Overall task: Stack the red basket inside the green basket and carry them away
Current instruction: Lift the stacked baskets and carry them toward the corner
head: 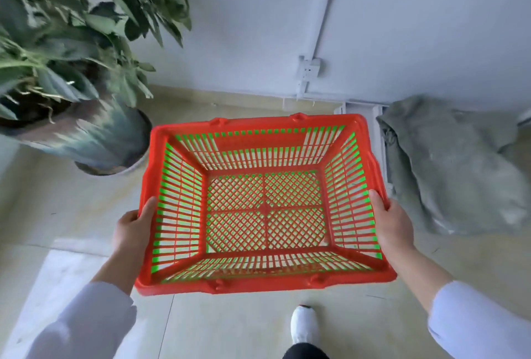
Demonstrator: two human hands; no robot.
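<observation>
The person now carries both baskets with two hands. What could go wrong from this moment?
1. The plant stands close on the left, so the red basket could brush its leaves or pot.
2. The grey cloth lies on the floor to the right; a foot might catch on it.
3. The left hand and right hand hold only the side rims, so the green basket underneath might slip out.

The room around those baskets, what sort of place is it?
Probably a plain indoor corner of an office or home: a big potted plant, a wall socket, a tiled floor and a grey sack.
</observation>
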